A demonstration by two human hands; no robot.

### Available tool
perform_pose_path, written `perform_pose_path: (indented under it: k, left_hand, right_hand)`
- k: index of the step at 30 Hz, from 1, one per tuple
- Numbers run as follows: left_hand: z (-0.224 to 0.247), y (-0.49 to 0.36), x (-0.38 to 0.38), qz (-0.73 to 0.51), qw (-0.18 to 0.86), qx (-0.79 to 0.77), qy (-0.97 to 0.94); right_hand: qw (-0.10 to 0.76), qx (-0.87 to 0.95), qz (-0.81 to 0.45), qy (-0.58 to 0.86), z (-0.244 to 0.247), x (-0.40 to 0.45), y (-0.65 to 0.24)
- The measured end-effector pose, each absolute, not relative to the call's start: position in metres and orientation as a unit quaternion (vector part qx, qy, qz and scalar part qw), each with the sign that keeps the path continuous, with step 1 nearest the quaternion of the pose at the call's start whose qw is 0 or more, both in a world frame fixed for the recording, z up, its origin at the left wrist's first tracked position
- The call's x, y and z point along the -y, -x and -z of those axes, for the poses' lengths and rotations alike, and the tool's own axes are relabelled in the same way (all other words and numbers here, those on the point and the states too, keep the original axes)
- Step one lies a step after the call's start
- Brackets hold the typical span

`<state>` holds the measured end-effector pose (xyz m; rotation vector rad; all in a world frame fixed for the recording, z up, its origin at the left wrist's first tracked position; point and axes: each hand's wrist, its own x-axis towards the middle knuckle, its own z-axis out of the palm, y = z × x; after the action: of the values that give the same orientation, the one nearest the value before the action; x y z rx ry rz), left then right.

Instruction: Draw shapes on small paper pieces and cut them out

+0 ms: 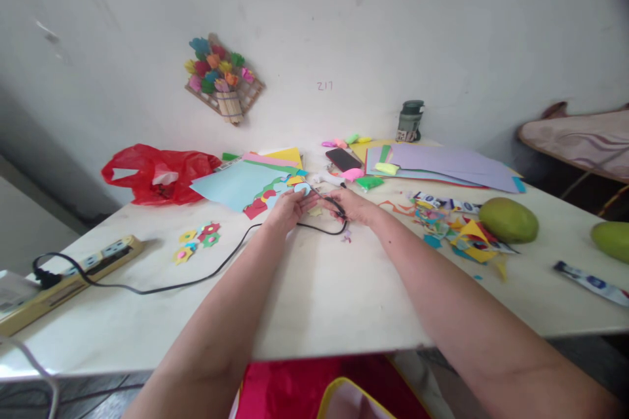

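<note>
Near the middle of the table, my left hand [289, 209] is closed on a small light-blue paper piece [303, 188]. My right hand [354, 205] is closed round the dark end of a black cord [219, 270], close to the right of my left hand. From there the cord loops under my left wrist and runs left to a power strip [93, 266]. Red, green and yellow cut-paper shapes [265, 201] lie just beyond my left hand. Several small paper flowers [211, 234] lie left of my left forearm.
A red plastic bag [189, 177] and blue paper sheets [230, 184] are at the back left. A phone [343, 159], clay packets [368, 182], purple paper [442, 163] and a bottle [410, 122] stand or lie behind. Paper scraps [472, 240], glue tubes [592, 281] and green fruit [508, 220] are right.
</note>
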<state>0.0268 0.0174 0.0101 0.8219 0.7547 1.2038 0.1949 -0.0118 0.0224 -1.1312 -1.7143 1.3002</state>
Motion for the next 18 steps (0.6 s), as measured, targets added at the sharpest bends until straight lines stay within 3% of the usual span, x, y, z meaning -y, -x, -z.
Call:
perform_pose_path:
  k: [18]
  left_hand:
    - [-0.014, -0.0273, -0.0161, -0.542, 0.68, -0.352, -0.346]
  right_hand:
    - [0.346, 0.642, -0.521, 0.443, -0.0262, 0.0141, -0.1928]
